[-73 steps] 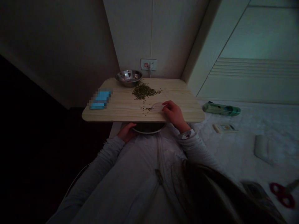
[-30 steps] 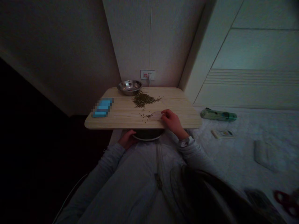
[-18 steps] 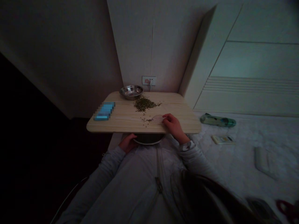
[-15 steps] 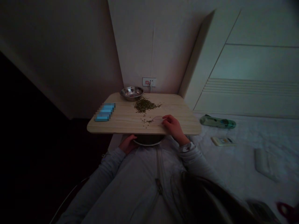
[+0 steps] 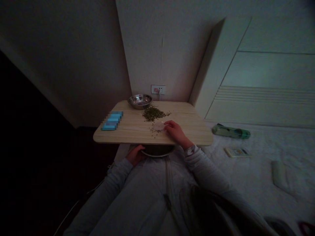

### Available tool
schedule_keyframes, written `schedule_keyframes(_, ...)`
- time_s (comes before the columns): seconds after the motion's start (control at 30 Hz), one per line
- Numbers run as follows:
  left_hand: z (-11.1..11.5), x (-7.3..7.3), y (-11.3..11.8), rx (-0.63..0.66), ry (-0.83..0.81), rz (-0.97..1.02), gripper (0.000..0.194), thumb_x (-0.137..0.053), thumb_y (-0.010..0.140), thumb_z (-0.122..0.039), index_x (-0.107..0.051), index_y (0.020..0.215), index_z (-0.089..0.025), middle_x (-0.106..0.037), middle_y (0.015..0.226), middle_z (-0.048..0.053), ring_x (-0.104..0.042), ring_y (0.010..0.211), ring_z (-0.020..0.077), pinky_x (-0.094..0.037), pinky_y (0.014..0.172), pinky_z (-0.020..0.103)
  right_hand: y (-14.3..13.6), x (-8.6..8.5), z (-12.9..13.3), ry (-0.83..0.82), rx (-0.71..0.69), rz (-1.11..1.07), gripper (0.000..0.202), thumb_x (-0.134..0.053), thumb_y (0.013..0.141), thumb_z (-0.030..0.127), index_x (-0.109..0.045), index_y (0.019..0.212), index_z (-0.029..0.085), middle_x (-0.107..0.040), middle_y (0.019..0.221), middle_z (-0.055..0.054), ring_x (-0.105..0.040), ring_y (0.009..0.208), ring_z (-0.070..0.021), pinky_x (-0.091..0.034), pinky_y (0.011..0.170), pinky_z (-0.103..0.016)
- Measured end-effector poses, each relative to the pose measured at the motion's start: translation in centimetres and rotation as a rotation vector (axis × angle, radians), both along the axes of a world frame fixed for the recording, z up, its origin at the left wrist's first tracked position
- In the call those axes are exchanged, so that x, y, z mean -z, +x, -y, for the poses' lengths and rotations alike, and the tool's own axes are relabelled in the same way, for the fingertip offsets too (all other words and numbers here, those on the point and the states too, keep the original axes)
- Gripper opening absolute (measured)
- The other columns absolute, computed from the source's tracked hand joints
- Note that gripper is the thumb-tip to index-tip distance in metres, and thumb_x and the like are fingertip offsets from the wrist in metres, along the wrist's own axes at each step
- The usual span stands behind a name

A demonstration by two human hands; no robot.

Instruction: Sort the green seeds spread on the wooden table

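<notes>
The right hand (image 5: 175, 131) is positioned at the center of the frame, palm down, with the forearm entering from the lower right and the wrist slightly bent. Its thumb and fingers are closed in a pinch on the right edge of a thin clear piece (image 5: 158, 127). The piece lies low over the tabletop (image 5: 130, 133), among scattered grains. The main pile of green grains (image 5: 154, 113) is just above it in the frame, near the metal bowl (image 5: 140, 106).

The left hand (image 5: 136, 155) is at lower center, below the table edge. Its thumb lies at the left rim of a dark basin (image 5: 158, 155); the remaining fingers are partly hidden, and their grip cannot be fully determined.

Markings: the blue panel (image 5: 112, 121) at the tabletop's left is pixelated and unreadable. Print on the pale handheld device (image 5: 237, 152), right of frame, is too small to read.
</notes>
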State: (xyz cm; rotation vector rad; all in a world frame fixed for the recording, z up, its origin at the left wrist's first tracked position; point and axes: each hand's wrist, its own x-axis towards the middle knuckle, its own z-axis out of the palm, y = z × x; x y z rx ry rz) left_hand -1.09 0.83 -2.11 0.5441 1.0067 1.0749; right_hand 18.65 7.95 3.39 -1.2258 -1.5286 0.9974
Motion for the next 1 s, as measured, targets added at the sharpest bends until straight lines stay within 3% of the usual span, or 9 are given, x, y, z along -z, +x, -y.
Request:
schedule_keyframes(0.23, -0.05, -0.21, -0.07, 0.004, -0.063, 0.001, 0.009, -0.05, 0.063, -0.011, -0.058, 0.06, -0.015, -0.062, 0.06, 0.002, -0.059, 0.066, 0.0153, -0.048, 0.057, 0.025, -0.45, 0.34, -0.28, 0.009, 0.014, -0.015, 0.022, -0.044, 0.062, 0.022, -0.054, 0.081, 0.018, -0.055, 0.06, 0.004, -0.045, 0.054, -0.0101, -0.034, 0.054, -0.023)
schedule_keyframes(0.53, -0.02, -0.28, -0.06, 0.027, -0.06, 0.018, 0.009, -0.05, 0.062, -0.012, -0.058, 0.065, -0.014, -0.062, 0.064, 0.003, -0.058, 0.067, 0.0151, -0.047, 0.054, 0.024, -0.36, 0.37, 0.0, 0.077, -0.01, 0.134, 0.021, -0.045, 0.062, 0.021, -0.055, 0.08, 0.018, -0.053, 0.059, 0.004, -0.046, 0.058, -0.0104, -0.034, 0.058, -0.023)
schedule_keyframes(0.77, 0.0, -0.33, -0.04, 0.01, -0.053, 0.027, 0.008, -0.052, 0.061, -0.011, -0.057, 0.065, -0.015, -0.063, 0.068, 0.003, -0.059, 0.075, 0.0172, -0.049, 0.061, 0.027, -0.26, 0.56, 0.07, 0.098, -0.043, 0.196, 0.021, -0.046, 0.064, 0.022, -0.056, 0.082, 0.018, -0.052, 0.059, 0.004, -0.046, 0.057, -0.0103, -0.033, 0.057, -0.023)
schedule_keyframes(1.0, 0.04, -0.32, -0.08, 0.013, -0.039, -0.004, 0.006, -0.052, 0.061, -0.012, -0.058, 0.062, -0.015, -0.061, 0.062, 0.002, -0.057, 0.066, 0.0147, -0.048, 0.056, 0.026, -0.26, 0.63, 0.14, 0.091, -0.087, 0.214, 0.022, -0.047, 0.065, 0.022, -0.056, 0.084, 0.018, -0.053, 0.062, 0.004, -0.047, 0.059, -0.0102, -0.034, 0.058, -0.023)
